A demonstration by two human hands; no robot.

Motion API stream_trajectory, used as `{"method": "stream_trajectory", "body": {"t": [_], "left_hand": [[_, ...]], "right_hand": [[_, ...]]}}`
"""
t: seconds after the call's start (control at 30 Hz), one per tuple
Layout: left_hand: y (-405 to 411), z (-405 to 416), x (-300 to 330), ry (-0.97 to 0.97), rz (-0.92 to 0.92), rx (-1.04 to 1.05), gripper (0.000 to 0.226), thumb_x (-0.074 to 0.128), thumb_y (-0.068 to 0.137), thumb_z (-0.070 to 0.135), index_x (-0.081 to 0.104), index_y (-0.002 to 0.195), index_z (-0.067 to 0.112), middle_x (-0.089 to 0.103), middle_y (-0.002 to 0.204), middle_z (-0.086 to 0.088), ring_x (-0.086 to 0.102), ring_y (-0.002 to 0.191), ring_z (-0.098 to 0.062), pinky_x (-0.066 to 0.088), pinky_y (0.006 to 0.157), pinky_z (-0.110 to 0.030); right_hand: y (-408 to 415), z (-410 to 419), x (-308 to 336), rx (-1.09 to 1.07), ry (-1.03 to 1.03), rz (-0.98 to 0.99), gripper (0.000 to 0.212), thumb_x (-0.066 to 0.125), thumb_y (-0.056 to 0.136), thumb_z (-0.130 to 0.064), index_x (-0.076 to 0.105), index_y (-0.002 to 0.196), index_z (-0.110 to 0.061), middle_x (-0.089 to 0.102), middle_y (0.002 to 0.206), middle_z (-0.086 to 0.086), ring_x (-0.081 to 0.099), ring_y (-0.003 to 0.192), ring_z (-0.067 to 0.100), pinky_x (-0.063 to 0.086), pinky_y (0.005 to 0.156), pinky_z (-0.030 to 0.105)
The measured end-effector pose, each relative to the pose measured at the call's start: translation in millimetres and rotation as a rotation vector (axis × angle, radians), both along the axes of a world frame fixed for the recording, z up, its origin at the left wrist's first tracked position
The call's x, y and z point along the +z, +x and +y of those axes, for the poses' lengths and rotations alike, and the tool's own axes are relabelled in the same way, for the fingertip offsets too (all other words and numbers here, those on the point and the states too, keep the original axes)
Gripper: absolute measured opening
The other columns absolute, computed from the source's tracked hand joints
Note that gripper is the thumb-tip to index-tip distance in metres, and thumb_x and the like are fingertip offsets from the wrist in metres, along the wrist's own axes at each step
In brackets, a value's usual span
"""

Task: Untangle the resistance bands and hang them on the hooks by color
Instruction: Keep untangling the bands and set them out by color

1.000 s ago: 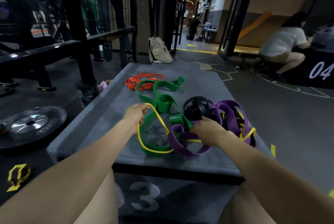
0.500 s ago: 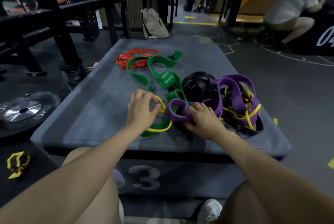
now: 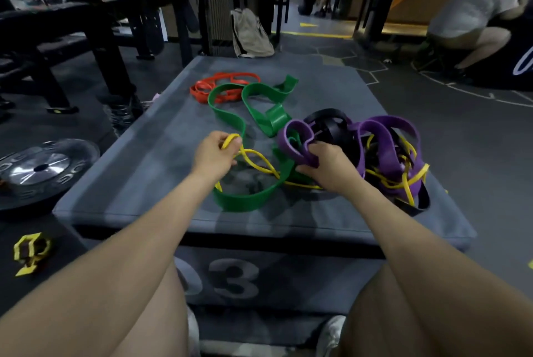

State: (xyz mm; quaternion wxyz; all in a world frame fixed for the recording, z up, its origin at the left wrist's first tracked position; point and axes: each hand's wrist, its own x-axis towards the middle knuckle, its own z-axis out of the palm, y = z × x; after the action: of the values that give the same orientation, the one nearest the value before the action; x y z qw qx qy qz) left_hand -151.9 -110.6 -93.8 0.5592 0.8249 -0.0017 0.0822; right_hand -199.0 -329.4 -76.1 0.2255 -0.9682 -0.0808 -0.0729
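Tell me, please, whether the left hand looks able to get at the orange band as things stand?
Probably yes: the orange band lies loose at the box's far left, nothing covering its left end. But the left hand is busy gripping the yellow band.

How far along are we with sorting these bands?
Early. Done: only the orange band lies apart at the far end of the grey box. In hand: the left hand pinches the yellow band, the right hand grips a purple band. Left: the green band, black band, purple and yellow are still knotted; no hooks in view, nothing hung.
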Motion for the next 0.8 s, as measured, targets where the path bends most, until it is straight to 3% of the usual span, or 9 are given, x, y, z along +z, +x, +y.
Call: {"method": "stream_trajectory", "body": {"t": [0.07, 0.13, 0.23, 0.3, 0.4, 0.47, 0.57, 0.7, 0.8], "left_hand": [[2.9, 7.7, -6.7, 0.24, 0.081, 0.098, 0.038, 0.062, 0.087, 0.036, 0.048, 0.114, 0.014, 0.056, 0.11, -0.013, 0.06, 0.092, -0.03, 0.049, 0.083, -0.035], [-5.0, 6.2, -4.3, 0.454, -0.029, 0.098, 0.046, 0.065, 0.084, 0.034, 0.044, 0.122, 0.018, 0.044, 0.118, -0.012, 0.053, 0.095, -0.03, 0.043, 0.085, -0.04], [-20.5, -4.5, 3.9, 0.746, -0.597, -0.057, 0.031, 0.065, 0.079, 0.036, 0.059, 0.106, 0.022, 0.046, 0.106, -0.006, 0.048, 0.094, -0.025, 0.046, 0.076, -0.041], [-23.7, -9.9, -0.9, 0.884, -0.828, -0.253, 0.031, 0.05, 0.08, 0.048, 0.066, 0.084, 0.021, 0.055, 0.092, -0.001, 0.051, 0.087, -0.023, 0.044, 0.072, -0.036], [-35.6, -14.7, -9.0, 1.179, -0.6, -0.519, 0.064, 0.024, 0.08, 0.07, 0.067, 0.09, 0.024, 0.064, 0.096, 0.007, 0.054, 0.102, -0.019, 0.038, 0.087, -0.035], [-33.3, -10.7, -17.4, 1.272, -0.536, -0.504, 0.058, 0.032, 0.082, 0.07, 0.065, 0.099, 0.025, 0.063, 0.104, 0.01, 0.048, 0.111, -0.014, 0.03, 0.096, -0.032], [-21.9, 0.3, -8.0, 0.998, -0.438, -0.379, 0.034, 0.056, 0.086, 0.051, 0.068, 0.099, 0.022, 0.067, 0.099, 0.002, 0.055, 0.102, -0.018, 0.035, 0.086, -0.031], [-3.7, 29.5, 13.9, -0.238, -0.032, -0.111, 0.017, 0.066, 0.085, 0.026, 0.065, 0.07, 0.018, 0.065, 0.053, 0.009, 0.057, 0.052, -0.008, 0.043, 0.061, -0.028], [3.6, 42.7, 19.3, -0.588, 0.042, 0.062, 0.026, 0.064, 0.087, 0.024, 0.056, 0.063, 0.019, 0.061, 0.046, 0.009, 0.057, 0.044, -0.006, 0.048, 0.056, -0.022]], "right_hand": [[-3.3, 5.7, -0.1, 0.068, -0.093, 0.078, 0.031, 0.073, 0.078, -0.024, 0.044, 0.069, -0.016, 0.052, 0.081, 0.008, 0.051, 0.078, 0.027, 0.036, 0.067, 0.031], [-5.4, 11.3, -1.9, 0.042, -0.22, 0.066, 0.023, 0.07, 0.08, -0.03, 0.057, 0.085, -0.013, 0.059, 0.091, 0.012, 0.056, 0.09, 0.031, 0.038, 0.068, 0.032], [-7.3, 17.7, -5.2, -0.036, -0.365, 0.006, 0.032, 0.065, 0.082, -0.035, 0.057, 0.104, -0.013, 0.06, 0.104, 0.014, 0.058, 0.098, 0.033, 0.037, 0.067, 0.033], [-9.2, 19.0, -6.9, -0.065, -0.345, 0.014, 0.034, 0.065, 0.082, -0.033, 0.057, 0.108, -0.013, 0.06, 0.107, 0.015, 0.058, 0.1, 0.035, 0.04, 0.069, 0.035], [-11.0, 19.7, -8.0, -0.09, -0.264, 0.044, 0.033, 0.066, 0.08, -0.029, 0.057, 0.105, -0.01, 0.06, 0.107, 0.017, 0.057, 0.102, 0.036, 0.04, 0.071, 0.036], [-12.5, 22.2, -6.2, -0.09, -0.235, 0.039, 0.027, 0.065, 0.08, -0.027, 0.056, 0.097, -0.009, 0.06, 0.104, 0.018, 0.056, 0.102, 0.035, 0.035, 0.068, 0.034], [-11.9, 22.7, -1.2, -0.12, -0.116, 0.017, 0.034, 0.065, 0.081, -0.026, 0.036, 0.064, -0.015, 0.053, 0.083, 0.014, 0.057, 0.089, 0.035, 0.034, 0.063, 0.032], [-6.2, 18.5, 5.9, -0.216, -0.011, -0.069, 0.045, 0.064, 0.081, -0.024, 0.026, 0.057, -0.018, 0.041, 0.064, 0.002, 0.054, 0.079, 0.036, 0.031, 0.059, 0.033], [-0.4, 27.7, 4.7, -0.149, -0.029, -0.14, 0.039, 0.063, 0.079, -0.02, 0.031, 0.058, -0.015, 0.049, 0.066, 0.008, 0.054, 0.08, 0.037, 0.029, 0.06, 0.032]]}}
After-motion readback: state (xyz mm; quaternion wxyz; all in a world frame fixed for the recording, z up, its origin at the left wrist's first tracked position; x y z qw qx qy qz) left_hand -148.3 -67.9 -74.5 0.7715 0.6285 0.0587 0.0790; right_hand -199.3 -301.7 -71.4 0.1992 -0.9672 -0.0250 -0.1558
